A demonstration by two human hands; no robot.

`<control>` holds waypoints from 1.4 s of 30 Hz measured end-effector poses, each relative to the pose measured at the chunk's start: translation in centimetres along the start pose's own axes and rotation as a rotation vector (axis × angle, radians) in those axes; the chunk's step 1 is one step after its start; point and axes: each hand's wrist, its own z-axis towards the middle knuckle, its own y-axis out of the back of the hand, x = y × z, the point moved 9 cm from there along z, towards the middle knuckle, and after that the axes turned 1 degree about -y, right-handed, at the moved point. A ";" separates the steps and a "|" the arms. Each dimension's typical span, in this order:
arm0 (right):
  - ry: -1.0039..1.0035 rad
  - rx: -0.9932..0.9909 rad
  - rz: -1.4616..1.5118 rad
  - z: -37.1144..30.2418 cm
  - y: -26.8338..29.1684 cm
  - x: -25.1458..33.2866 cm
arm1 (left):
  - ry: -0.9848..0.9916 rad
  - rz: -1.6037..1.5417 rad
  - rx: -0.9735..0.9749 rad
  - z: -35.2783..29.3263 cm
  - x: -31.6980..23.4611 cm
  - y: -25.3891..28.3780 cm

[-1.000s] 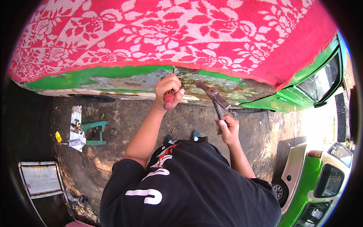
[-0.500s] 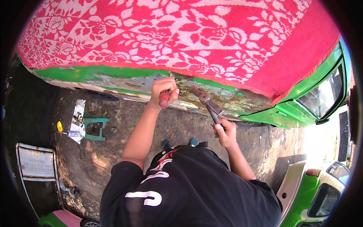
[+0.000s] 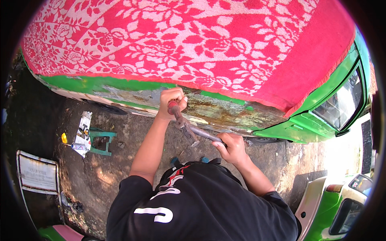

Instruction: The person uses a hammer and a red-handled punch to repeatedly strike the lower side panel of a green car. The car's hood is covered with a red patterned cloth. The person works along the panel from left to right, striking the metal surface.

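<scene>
While left hand [image 3: 169, 97] clamps red handle [image 3: 172, 105] | right hand [image 3: 233, 148] clamps hammer [image 3: 204, 133] | hammer head [image 3: 184, 125] at handle's end

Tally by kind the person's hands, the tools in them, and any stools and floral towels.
Hands: 2 (left hand, right hand)
Hammer: 1
Red-handled tool: 1
Green stool: 1
Pink-red floral towel: 1
Total: 6
</scene>
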 end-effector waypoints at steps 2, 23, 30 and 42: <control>-0.048 0.018 -0.014 -0.2 -0.4 -0.8 | -0.002 -0.049 -0.044 -0.3 0.1 0.9; -0.215 0.074 0.246 -0.9 -1.9 -2.4 | 0.019 -0.093 -0.013 -1.3 0.3 1.3; 0.160 0.059 0.313 2.3 -0.4 2.4 | -0.031 0.003 -0.008 -1.4 -0.6 0.7; 0.035 -0.038 0.172 0.8 -2.1 4.4 | -0.018 -0.055 0.051 -1.9 -0.1 1.8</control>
